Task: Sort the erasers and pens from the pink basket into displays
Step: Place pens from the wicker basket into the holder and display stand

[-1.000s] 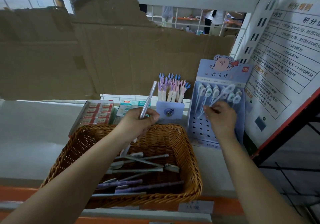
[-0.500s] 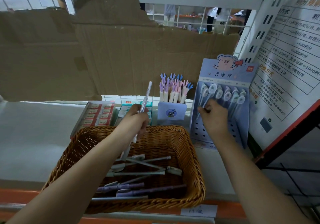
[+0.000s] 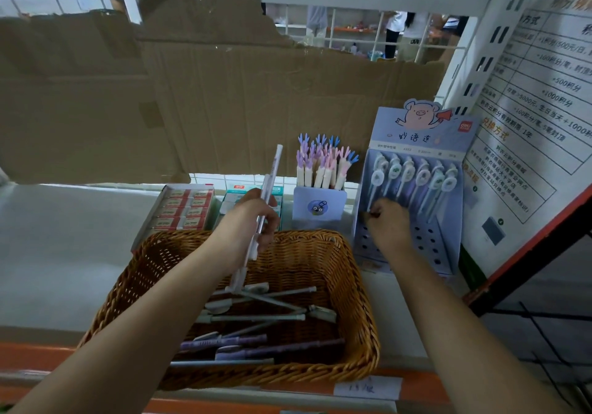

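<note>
Left of the basket [image 3: 362, 285], the shelf [image 3: 64, 237] offers open room to pass. A cardboard sheet [image 3: 224, 109] walls off the far side. Eraser boxes [image 3: 182, 208], a pen cup [image 3: 318, 203] and a pen display [image 3: 416, 138] crowd the far right, and a sign board [image 3: 528, 157] closes the right edge.

A torn sheet of brown cardboard [image 3: 224, 93] backs the pale grey shelf [image 3: 64, 237], which has an orange front edge [image 3: 32, 357]. Above the tear, a white wire grid [image 3: 333, 26] shows a brighter room beyond. A printed notice board [image 3: 541, 119] leans at the right.
</note>
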